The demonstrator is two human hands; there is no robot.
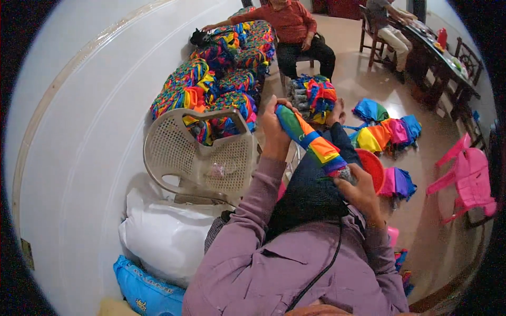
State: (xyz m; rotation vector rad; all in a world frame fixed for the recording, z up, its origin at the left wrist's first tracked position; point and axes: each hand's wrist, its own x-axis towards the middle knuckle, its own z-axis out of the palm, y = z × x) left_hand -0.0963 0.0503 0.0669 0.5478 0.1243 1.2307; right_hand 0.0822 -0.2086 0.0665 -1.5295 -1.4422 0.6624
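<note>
A folded rainbow umbrella (323,150) lies slantwise over my lap, its cloth rolled up with a blue strap around the middle. My left hand (275,126) is closed on the green and blue upper-left end. At the lower-right end, by the purple cloth and grey rib tips, my right hand (360,190) is closed on the umbrella, thumb toward me. Beyond my knees stands a bundle of rainbow umbrellas (319,100). More loosely folded umbrellas (387,134) lie on the floor to the right, beside a red basin (371,171) partly hidden by my right hand.
Large stacks of rainbow umbrellas (182,87) line the wall. A beige plastic chair (221,163) is at my left, above a white sack (163,231) and a blue bag (145,287). Pink chair (469,179) at right. A person in red (292,26) sits ahead; another sits by a table (437,50).
</note>
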